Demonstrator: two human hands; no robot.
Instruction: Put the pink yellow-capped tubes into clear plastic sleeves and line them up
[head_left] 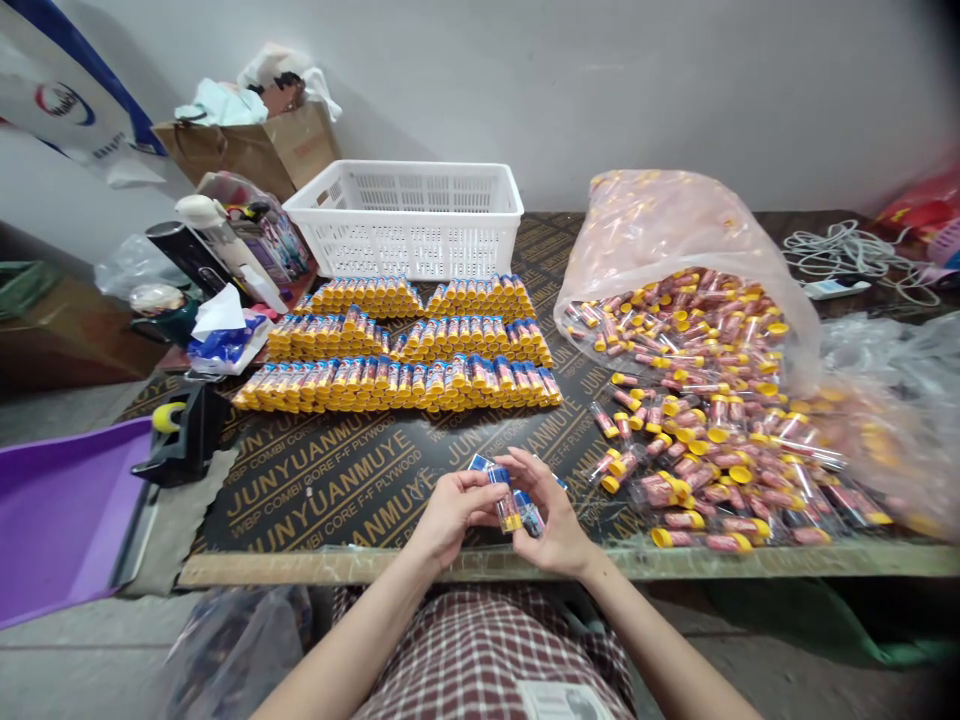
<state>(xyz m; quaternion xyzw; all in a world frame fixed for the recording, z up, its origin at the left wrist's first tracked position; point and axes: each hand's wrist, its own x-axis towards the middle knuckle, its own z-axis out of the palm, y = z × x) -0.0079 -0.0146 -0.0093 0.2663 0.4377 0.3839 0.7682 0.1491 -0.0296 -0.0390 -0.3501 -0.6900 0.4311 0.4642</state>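
My left hand (450, 515) and my right hand (547, 510) meet above the front of a black plywood tabletop (315, 490) printed with yellow lettering. Between them they hold a small clear plastic tube (508, 505) with a yellow cap and blue label. Other blue-labelled tubes (529, 514) sit against my right fingers, partly hidden. Farther back lie neat rows of capped tubes (397, 385). To the right, loose pink-labelled tubes (697, 430) spill from a large pink-tinted plastic bag (667, 230), a short way from my right hand.
A white slotted plastic crate (405, 222) stands at the back edge. At the left are a black tape dispenser (184, 435) and a purple sheet (64, 520). A cardboard box (251, 150), bottles and bagged items crowd the back left. A coiled white cable (859, 255) lies at the far right.
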